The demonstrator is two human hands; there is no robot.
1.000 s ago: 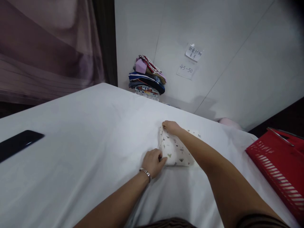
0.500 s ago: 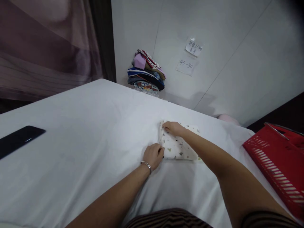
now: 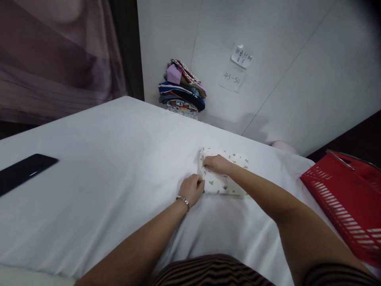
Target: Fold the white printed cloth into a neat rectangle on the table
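Note:
A folded white cloth (image 3: 216, 182) with a small green and dark leaf print lies flat on the white-covered table (image 3: 119, 167). At its near left corner my left hand (image 3: 192, 189), wearing a silver bracelet at the wrist, is closed on the left edge. My right hand (image 3: 218, 164) reaches over the cloth from the right, its fingers pinched on the same edge a bit farther up. Part of the cloth's right side is hidden under my right forearm.
On the right stands a red plastic basket (image 3: 342, 198) with a metal handle. A dark phone-like slab (image 3: 26, 171) lies at the far left. Beyond the table's far edge is a stack of folded clothes (image 3: 183, 89), against a wall with paper notes (image 3: 232, 79).
My right hand has slid a little along the cloth's left edge towards my left hand. My left hand keeps its place at the corner. The whole view has shifted slightly.

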